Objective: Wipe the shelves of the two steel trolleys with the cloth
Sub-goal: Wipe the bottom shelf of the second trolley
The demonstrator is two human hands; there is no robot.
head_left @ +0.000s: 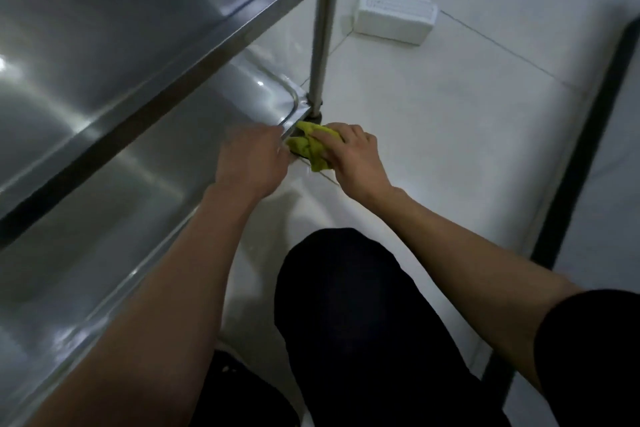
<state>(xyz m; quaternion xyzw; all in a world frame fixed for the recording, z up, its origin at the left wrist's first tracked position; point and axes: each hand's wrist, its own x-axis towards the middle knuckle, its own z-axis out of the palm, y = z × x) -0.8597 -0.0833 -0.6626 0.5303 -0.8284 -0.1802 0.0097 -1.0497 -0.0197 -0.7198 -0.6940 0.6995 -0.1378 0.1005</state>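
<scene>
Cloth (313, 147) bunched at lower shelf (145, 163) corner, 12 o'clock from knee. Right hand (351, 158) gripping cloth; left hand (251, 158) on rim, fingers hidden, grip unclear. Best: press firmly, drag along rim, work around post (322, 38).

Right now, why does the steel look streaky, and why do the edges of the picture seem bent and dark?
Head view: room light glares in white streaks off the trolley shelf; the wide-angle lens bows straight lines and darkens the corners; the picture is dim and soft overall, though the yellow-green cloth under the right hand reads clearly, as does the left hand beside it.
</scene>
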